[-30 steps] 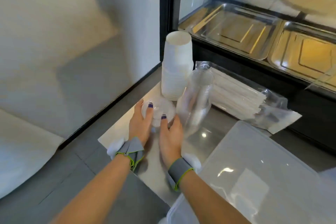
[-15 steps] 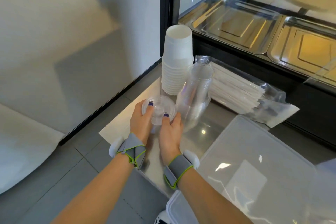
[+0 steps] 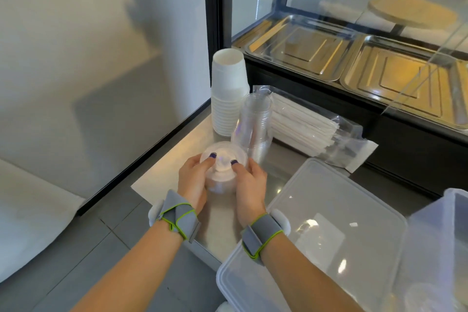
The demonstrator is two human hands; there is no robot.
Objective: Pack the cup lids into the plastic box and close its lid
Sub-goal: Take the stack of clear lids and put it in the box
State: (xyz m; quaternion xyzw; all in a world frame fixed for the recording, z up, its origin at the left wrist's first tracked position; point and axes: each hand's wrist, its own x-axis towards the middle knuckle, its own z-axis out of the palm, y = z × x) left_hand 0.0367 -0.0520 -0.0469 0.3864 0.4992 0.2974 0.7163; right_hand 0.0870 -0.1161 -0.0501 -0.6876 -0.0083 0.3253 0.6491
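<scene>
Holding a stack of clear cup lids (image 3: pixel 222 172) between both hands over the steel counter (image 3: pixel 164 172), near its front left corner. Stack stands upright, long axis vertical, domed tops pointing up toward the camera; whether its bottom touches the counter cannot be told. Left hand (image 3: pixel 193 182) wraps the left side, thumb pressed on the top lid, other fingers curled around the far side and mostly hidden. Right hand (image 3: pixel 249 183) mirrors it on the right side, thumb on top, fingers curled round the stack. Both wrists wear grey straps with green edging.

Just behind the lids, a stack of clear plastic cups (image 3: pixel 254 126) stands mouth down, leaning slightly left. Beside it to the left, touching or nearly so, a taller stack of white paper cups (image 3: pixel 229 91), also mouth down. Behind and right of the clear cups lies a clear bag of paper-wrapped straws (image 3: pixel 311 129), flat on the counter.

Right of the hands, the box lid (image 3: pixel 329 210) lies flat, translucent, one corner overhanging the counter's front edge. Plastic box (image 3: pixel 455 223) sits at the far right, only partly in frame. Metal trays (image 3: pixel 316 50) sit in the glass display case at the back.
</scene>
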